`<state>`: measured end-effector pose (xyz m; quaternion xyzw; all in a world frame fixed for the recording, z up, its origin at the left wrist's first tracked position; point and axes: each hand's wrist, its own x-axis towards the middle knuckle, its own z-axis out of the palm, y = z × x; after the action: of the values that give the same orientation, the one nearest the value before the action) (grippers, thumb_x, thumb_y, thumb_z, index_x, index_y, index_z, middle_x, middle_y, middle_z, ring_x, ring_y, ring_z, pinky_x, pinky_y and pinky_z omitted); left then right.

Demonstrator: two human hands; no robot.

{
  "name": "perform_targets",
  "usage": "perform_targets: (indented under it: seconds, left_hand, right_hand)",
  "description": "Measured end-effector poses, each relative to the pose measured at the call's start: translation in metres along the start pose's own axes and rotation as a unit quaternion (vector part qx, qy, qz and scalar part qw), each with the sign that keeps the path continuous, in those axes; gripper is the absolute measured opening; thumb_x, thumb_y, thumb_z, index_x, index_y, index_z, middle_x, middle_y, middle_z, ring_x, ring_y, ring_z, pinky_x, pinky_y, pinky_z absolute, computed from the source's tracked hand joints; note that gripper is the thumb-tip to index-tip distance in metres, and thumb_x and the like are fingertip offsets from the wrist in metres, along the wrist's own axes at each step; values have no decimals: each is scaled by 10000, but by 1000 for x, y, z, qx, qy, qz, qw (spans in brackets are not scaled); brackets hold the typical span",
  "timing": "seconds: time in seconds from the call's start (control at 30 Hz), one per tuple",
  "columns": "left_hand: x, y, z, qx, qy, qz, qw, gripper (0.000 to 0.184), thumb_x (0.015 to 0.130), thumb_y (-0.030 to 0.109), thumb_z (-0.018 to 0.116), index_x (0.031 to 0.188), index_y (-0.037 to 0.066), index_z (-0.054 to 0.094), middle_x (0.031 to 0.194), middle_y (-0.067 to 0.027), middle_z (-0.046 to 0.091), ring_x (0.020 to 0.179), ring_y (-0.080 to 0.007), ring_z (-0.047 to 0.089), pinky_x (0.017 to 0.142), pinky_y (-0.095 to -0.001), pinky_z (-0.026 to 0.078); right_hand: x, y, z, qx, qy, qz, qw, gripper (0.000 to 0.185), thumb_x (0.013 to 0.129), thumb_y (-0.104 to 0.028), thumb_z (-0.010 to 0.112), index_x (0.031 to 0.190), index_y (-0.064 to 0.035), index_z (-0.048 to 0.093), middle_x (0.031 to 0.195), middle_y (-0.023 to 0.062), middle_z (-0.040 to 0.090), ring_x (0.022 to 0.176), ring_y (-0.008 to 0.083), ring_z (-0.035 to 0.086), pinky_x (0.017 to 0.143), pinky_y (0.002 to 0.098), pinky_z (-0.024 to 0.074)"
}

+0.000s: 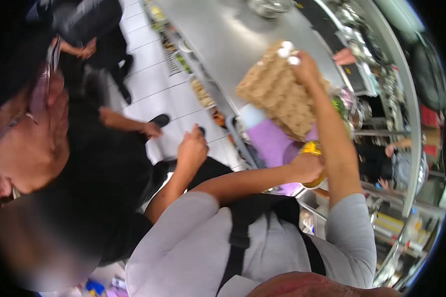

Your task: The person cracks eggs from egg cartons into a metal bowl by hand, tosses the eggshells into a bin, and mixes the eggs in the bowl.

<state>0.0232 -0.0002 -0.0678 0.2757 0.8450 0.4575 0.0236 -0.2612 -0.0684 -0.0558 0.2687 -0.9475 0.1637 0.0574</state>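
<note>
Egg tray (277, 91) slants — long side running toward lower right.

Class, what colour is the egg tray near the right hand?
Light brown; the egg tray shows in the head view.

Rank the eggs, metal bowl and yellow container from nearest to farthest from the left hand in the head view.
1. Yellow container: in the left hand.
2. Eggs: by the right hand.
3. Metal bowl: at the picture's top edge.

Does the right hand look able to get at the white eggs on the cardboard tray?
Most likely yes: the right hand is close beside the white eggs on the cardboard tray, and nothing visible stands between them.
</note>
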Motion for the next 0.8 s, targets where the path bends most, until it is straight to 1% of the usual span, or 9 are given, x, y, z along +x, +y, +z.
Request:
perform_targets:
  seconds: [0.03,0.2,0.3,0.33,0.4,0.47,0.57,0.63,0.8]
  left_hand:
    - [-1,0,-3,9,5,16,1000,199,829,216,652,914,71,758,903,-197,725,843,-354,736,719,-488,593]
    - [-3,-3,15,46,86,15,995,194,828,221,632,796,66,745,827,-150,729,770,-348,732,648,-482,585]
    - [-6,3,15,63,93,-17,993,215,833,207,620,759,45,740,810,-165,728,742,-357,728,644,-490,582]
    - [-5,4,12,70,79,-31,994,220,838,205,621,763,35,738,812,-177,726,745,-362,728,650,-493,584]
    - [11,-30,42,115,34,1,993,217,863,196,617,881,12,731,829,-188,727,739,-369,727,676,-500,589]
    - [14,-30,44,77,67,-40,994,137,864,126,627,904,10,689,863,-186,712,794,-370,721,709,-471,585]
    - [19,-25,15,-193,303,75,930,144,924,6,619,1045,-14,696,902,-171,735,738,-282,711,656,-390,577]
    - [18,-20,-6,-371,245,-57,894,124,971,47,621,1042,-12,704,867,-112,732,698,-165,692,613,-310,565]
    - [17,-10,-22,-385,161,-111,902,157,975,103,664,1062,-21,704,859,-73,732,722,-111,692,623,-251,568]
  right_hand:
    - [-1,-12,-11,26,-40,26,999,370,817,-196,739,1147,-46,660,1099,194,717,1055,426,664,918,470,525]
    - [-13,22,-15,32,145,13,989,414,832,-158,720,1230,-54,671,1072,191,727,899,333,706,820,420,562]
    - [-63,20,-65,335,128,140,923,433,872,-148,670,1299,-75,665,1084,142,724,832,197,696,746,329,566]
    - [-88,21,-80,400,164,138,891,418,902,-114,624,1317,-79,660,1086,87,714,825,121,674,747,272,559]
    - [-155,11,-119,539,200,90,813,420,897,-60,622,1315,-69,656,1078,66,710,824,132,677,776,282,567]
    - [-231,17,-139,466,249,50,848,501,872,23,684,1358,-74,611,1096,62,715,893,136,688,798,272,558]
    - [-326,17,-154,427,198,126,873,474,914,-62,742,1372,-73,618,1054,56,703,859,115,647,770,265,539]
    - [-369,7,-166,278,184,129,934,461,908,-64,746,1357,-67,640,1104,71,676,845,132,628,754,269,531]
    - [-431,4,-158,188,97,154,965,408,900,-58,746,1301,-59,669,1142,94,666,849,182,630,772,301,535]
